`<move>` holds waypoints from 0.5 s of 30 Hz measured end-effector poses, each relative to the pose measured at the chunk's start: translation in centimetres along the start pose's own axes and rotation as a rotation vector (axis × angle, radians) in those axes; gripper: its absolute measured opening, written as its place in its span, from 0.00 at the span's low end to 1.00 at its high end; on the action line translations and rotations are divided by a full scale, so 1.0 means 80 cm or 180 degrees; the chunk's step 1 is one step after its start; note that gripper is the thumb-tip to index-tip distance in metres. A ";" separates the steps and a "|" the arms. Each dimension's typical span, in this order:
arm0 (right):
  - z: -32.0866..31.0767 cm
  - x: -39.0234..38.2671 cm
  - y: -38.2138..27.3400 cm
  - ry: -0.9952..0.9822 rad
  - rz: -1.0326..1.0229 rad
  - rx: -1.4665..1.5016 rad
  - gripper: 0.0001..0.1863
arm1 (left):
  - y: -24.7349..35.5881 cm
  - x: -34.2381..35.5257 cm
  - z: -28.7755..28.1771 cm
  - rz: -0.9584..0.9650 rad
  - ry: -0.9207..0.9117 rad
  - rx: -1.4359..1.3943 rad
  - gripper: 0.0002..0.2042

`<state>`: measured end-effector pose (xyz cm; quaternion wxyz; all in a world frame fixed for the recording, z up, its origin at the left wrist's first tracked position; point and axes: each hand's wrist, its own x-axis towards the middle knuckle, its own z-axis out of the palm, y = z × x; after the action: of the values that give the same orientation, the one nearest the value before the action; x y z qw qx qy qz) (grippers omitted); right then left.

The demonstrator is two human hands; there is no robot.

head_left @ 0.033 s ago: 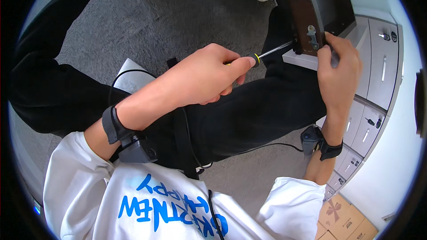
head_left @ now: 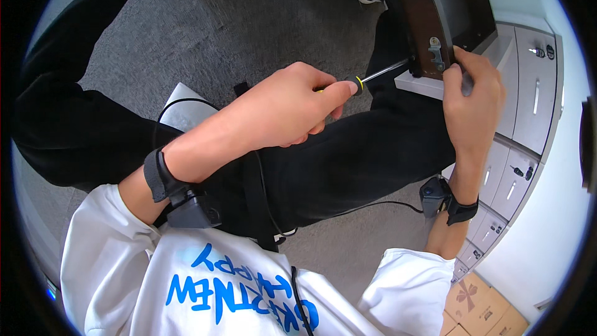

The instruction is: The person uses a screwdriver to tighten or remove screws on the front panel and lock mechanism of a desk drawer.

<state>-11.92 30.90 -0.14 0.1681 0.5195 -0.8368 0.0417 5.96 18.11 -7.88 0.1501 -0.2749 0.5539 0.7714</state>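
A screwdriver lies in the right half of the scene, its long axis slanting from near left to far right. Its tip meets the near left corner of a dark brown panel; whether it sits in a screw slot is too small to tell. The left hand is closed around the handle, left of and nearer than the panel. The right hand, closer to the panel, pinches its near end from the right, beside a metal bracket. The panel stretches away to the far edge, above a white board. Farther right stand grey drawers.
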 end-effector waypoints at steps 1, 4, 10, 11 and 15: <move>0.001 0.001 -0.001 0.0003 0.0018 -0.0005 0.12 | 0.002 -0.001 0.000 0.0009 0.0020 0.0077 0.20; 0.001 0.001 -0.002 0.0008 0.0018 -0.0016 0.12 | 0.000 0.000 0.003 0.0088 0.0055 0.0124 0.20; -0.002 0.000 0.001 0.0019 0.0043 0.0018 0.12 | -0.002 0.001 0.007 0.0330 0.0145 0.0397 0.20; 0.000 0.001 0.001 0.0052 0.0024 0.0029 0.12 | -0.005 0.002 0.007 0.0344 0.0163 0.0396 0.20; -0.001 0.003 -0.002 0.0086 -0.0049 0.0086 0.12 | -0.009 0.000 0.010 0.0497 0.0324 0.0731 0.20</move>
<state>-11.85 30.66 -0.04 0.1726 0.5275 -0.8298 0.0587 6.15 19.07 -8.27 0.0918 -0.2507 0.6652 0.6974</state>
